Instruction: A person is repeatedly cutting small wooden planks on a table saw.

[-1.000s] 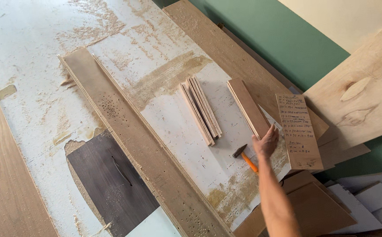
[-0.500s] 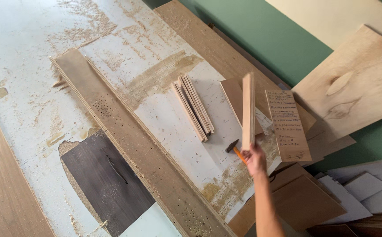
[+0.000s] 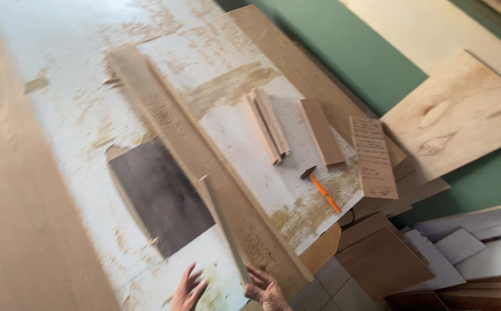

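My right hand (image 3: 266, 289) is at the near edge of the white worktable (image 3: 60, 132), closed around the lower end of a thin wooden board (image 3: 224, 227) held on edge and tilted up away from me. Just left of it, my left hand (image 3: 188, 289) has its fingers spread and holds nothing. The board hangs over a long chipboard plank (image 3: 175, 135) that runs diagonally across the table. The image is motion-blurred.
A dark square sheet (image 3: 158, 198) lies left of the plank. Farther right are a stack of thin wooden strips (image 3: 267, 126), a flat wooden piece (image 3: 321, 132), an orange-handled hammer (image 3: 322, 191) and a board with writing (image 3: 373, 156). Plywood offcuts (image 3: 458, 115) pile up beyond the table's right edge.
My right hand lifted a wooden piece near the hammer, then drew back to the near edge holding a thin board. My left hand has come into view. The camera swung left.
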